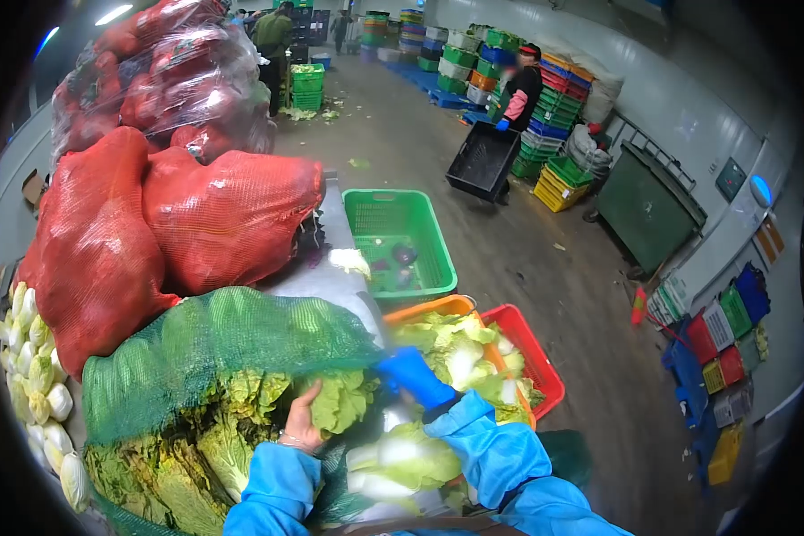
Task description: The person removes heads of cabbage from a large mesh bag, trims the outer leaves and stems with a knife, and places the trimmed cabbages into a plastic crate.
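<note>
My bare left hand (304,418) grips a leafy cabbage (341,400) at the mouth of a green mesh sack (223,344). Yellowed and browned cabbages (165,469) fill the sack's opening. To the right, my right hand (415,377), in a blue glove, is beside the sack's edge; motion blurs its fingers, and what it holds, if anything, cannot be made out. Below it lies a pale cabbage (404,460) on the metal table (339,234). Just beyond the glove, an orange crate (433,306) holds loose cabbage leaves (464,348).
Red mesh sacks (232,210) stand beyond the green one, with pale cabbages (40,366) at left. A green crate (397,205) and a red crate (545,366) are right of the table. Farther off, a person (523,94) holds a black crate (484,161).
</note>
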A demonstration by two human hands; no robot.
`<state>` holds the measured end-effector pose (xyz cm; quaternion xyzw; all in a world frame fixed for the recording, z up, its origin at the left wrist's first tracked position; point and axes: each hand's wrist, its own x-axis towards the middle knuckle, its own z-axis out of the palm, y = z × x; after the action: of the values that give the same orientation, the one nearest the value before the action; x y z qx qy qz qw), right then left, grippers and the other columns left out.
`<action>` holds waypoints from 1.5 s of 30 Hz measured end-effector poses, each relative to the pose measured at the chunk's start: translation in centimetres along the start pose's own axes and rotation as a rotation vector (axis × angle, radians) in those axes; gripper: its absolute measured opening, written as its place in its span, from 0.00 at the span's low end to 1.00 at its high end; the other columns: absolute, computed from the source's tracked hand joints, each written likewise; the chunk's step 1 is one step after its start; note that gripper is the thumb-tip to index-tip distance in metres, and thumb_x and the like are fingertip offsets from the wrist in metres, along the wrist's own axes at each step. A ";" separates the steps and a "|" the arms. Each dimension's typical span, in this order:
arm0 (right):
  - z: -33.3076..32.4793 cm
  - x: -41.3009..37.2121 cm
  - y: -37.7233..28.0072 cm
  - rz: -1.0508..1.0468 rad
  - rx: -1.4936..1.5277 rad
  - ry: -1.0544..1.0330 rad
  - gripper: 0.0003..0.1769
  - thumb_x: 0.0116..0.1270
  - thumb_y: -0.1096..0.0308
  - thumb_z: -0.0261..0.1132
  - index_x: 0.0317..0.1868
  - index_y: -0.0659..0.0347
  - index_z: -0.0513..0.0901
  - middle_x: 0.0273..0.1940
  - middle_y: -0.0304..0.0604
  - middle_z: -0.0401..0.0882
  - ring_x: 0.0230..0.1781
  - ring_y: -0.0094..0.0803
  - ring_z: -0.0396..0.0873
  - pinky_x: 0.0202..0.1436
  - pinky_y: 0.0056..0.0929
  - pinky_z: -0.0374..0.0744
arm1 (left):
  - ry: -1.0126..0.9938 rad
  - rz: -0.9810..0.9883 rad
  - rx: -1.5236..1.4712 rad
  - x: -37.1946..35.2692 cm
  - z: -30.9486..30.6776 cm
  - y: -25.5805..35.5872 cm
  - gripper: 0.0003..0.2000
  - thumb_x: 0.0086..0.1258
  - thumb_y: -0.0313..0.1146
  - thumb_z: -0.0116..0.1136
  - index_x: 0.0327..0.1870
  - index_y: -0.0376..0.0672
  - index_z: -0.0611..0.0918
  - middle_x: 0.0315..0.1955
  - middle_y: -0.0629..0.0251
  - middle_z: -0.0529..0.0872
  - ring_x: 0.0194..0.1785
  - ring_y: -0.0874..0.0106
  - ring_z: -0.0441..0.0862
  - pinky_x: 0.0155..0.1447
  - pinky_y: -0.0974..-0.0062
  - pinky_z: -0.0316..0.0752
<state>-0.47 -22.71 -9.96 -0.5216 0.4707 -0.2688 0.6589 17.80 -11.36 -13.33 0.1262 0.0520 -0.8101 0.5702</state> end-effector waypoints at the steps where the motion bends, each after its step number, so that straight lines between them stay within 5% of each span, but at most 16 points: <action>1: -0.1 0.2 0.1 -0.009 -0.001 0.005 0.09 0.54 0.67 0.64 0.23 0.64 0.75 0.12 0.37 0.68 0.10 0.23 0.67 0.11 0.23 0.66 | 0.062 -0.018 -0.053 -0.1 0.7 0.2 0.19 0.69 0.35 0.49 0.56 0.31 0.69 0.50 0.48 0.77 0.54 0.53 0.75 0.60 0.54 0.70; 6: -0.1 3.1 2.6 -0.370 -0.634 0.208 0.10 0.55 0.60 0.62 0.28 0.58 0.84 0.19 0.43 0.79 0.19 0.31 0.78 0.24 0.32 0.73 | 0.361 -0.090 0.445 -2.5 0.7 0.8 0.17 0.67 0.26 0.49 0.55 0.30 0.69 0.47 0.49 0.78 0.48 0.57 0.80 0.50 0.59 0.79; 11: 1.3 4.5 3.1 -0.448 -0.479 0.387 0.12 0.54 0.58 0.61 0.32 0.55 0.85 0.21 0.47 0.79 0.23 0.35 0.80 0.27 0.35 0.74 | 0.820 -0.171 1.232 -11.8 10.1 -2.1 0.19 0.53 0.21 0.65 0.48 0.31 0.77 0.40 0.56 0.83 0.41 0.67 0.82 0.46 0.69 0.79; 14: 0.2 7.1 7.0 -0.384 -0.649 0.195 0.13 0.53 0.64 0.64 0.39 0.55 0.84 0.25 0.42 0.82 0.22 0.32 0.79 0.27 0.30 0.75 | 0.617 -0.177 1.689 -17.2 6.4 -1.0 0.17 0.53 0.21 0.66 0.45 0.31 0.79 0.40 0.60 0.84 0.41 0.71 0.81 0.48 0.74 0.77; 16: 0.3 5.5 7.8 -0.107 0.314 -0.115 0.22 0.52 0.71 0.66 0.50 0.57 0.78 0.31 0.37 0.82 0.21 0.28 0.77 0.26 0.26 0.75 | 0.506 -0.131 1.741 -20.0 7.2 -1.8 0.18 0.57 0.25 0.61 0.50 0.35 0.77 0.43 0.58 0.82 0.46 0.69 0.79 0.51 0.70 0.74; 17: 0.7 3.0 6.5 -0.250 0.511 -0.076 0.28 0.53 0.76 0.66 0.57 0.59 0.72 0.33 0.35 0.80 0.19 0.23 0.73 0.23 0.21 0.73 | 0.380 -0.087 1.784 -21.0 7.3 -2.4 0.19 0.61 0.29 0.56 0.55 0.39 0.75 0.45 0.57 0.81 0.50 0.66 0.77 0.55 0.66 0.71; 19: 0.3 -2.1 6.7 -0.413 0.406 0.242 0.23 0.57 0.76 0.62 0.55 0.65 0.73 0.39 0.37 0.78 0.26 0.17 0.72 0.25 0.16 0.71 | 0.371 -0.020 1.533 -23.1 4.7 -3.6 0.17 0.61 0.25 0.54 0.53 0.37 0.76 0.44 0.59 0.82 0.49 0.68 0.78 0.51 0.69 0.73; 23: 2.6 -14.7 8.6 0.002 0.176 -0.044 0.14 0.61 0.74 0.61 0.48 0.65 0.80 0.38 0.35 0.79 0.22 0.12 0.69 0.24 0.12 0.68 | 0.496 0.030 1.291 -27.5 4.3 -3.0 0.23 0.63 0.17 0.49 0.61 0.36 0.67 0.49 0.61 0.80 0.52 0.68 0.77 0.54 0.71 0.73; 25: 4.7 -15.8 14.7 0.148 0.412 -0.365 0.19 0.63 0.70 0.59 0.55 0.69 0.74 0.39 0.38 0.80 0.32 0.20 0.76 0.33 0.18 0.74 | 0.663 0.178 1.323 -27.7 9.2 -3.8 0.19 0.51 0.18 0.66 0.47 0.31 0.78 0.40 0.59 0.84 0.40 0.73 0.81 0.47 0.75 0.77; 26: 6.9 -15.1 18.7 0.170 0.425 -0.407 0.14 0.62 0.65 0.61 0.46 0.62 0.79 0.18 0.34 0.70 0.17 0.20 0.69 0.19 0.19 0.66 | 0.688 0.210 1.288 -28.3 9.8 -3.6 0.18 0.51 0.18 0.66 0.46 0.30 0.79 0.40 0.58 0.84 0.41 0.73 0.81 0.49 0.75 0.77; 28: 7.9 -15.6 18.3 0.339 0.080 -0.627 0.13 0.61 0.63 0.61 0.39 0.64 0.77 0.18 0.36 0.70 0.17 0.23 0.71 0.19 0.20 0.68 | 0.657 0.293 1.295 -28.7 10.3 -3.4 0.18 0.51 0.16 0.65 0.45 0.29 0.79 0.39 0.56 0.84 0.40 0.72 0.82 0.47 0.74 0.77; 31: 6.5 -15.4 18.1 0.248 -0.170 -0.553 0.12 0.60 0.66 0.58 0.41 0.65 0.73 0.17 0.38 0.70 0.11 0.26 0.70 0.13 0.23 0.69 | 0.722 0.259 1.339 -27.2 11.2 -4.2 0.18 0.50 0.16 0.65 0.45 0.29 0.78 0.38 0.57 0.84 0.38 0.72 0.81 0.46 0.74 0.77; 34: 1.8 -14.6 16.6 0.284 -0.030 -0.347 0.22 0.63 0.69 0.55 0.59 0.55 0.70 0.16 0.34 0.67 0.10 0.20 0.66 0.12 0.19 0.64 | 0.555 0.247 1.316 -24.6 9.2 -5.7 0.20 0.51 0.17 0.65 0.48 0.30 0.78 0.39 0.58 0.84 0.38 0.72 0.81 0.47 0.76 0.76; 38: -5.5 -12.3 13.3 0.175 0.359 0.168 0.14 0.57 0.62 0.64 0.41 0.61 0.81 0.22 0.33 0.76 0.13 0.18 0.65 0.16 0.18 0.65 | 0.515 0.086 1.408 -20.1 5.8 -7.6 0.21 0.54 0.21 0.65 0.51 0.31 0.77 0.41 0.60 0.84 0.42 0.74 0.78 0.50 0.78 0.73; 42: -7.9 -14.9 7.6 -0.059 0.254 0.185 0.24 0.56 0.65 0.66 0.54 0.61 0.75 0.32 0.35 0.78 0.15 0.16 0.65 0.19 0.16 0.66 | 0.376 0.131 1.984 -15.3 -1.1 -8.0 0.27 0.54 0.33 0.68 0.58 0.44 0.75 0.27 0.59 0.85 0.25 0.78 0.75 0.32 0.77 0.73; 45: -5.8 -16.9 6.8 -0.209 0.117 -0.022 0.30 0.54 0.69 0.68 0.59 0.61 0.71 0.48 0.38 0.79 0.17 0.13 0.66 0.20 0.14 0.67 | 0.184 0.157 2.415 -12.9 -1.6 -9.6 0.33 0.50 0.37 0.67 0.62 0.52 0.70 0.34 0.50 0.83 0.34 0.54 0.80 0.41 0.62 0.74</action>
<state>-13.55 -8.81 -10.67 -0.5312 0.3900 -0.3576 0.6617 13.17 4.03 -12.07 0.6362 -0.7043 -0.2882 0.1270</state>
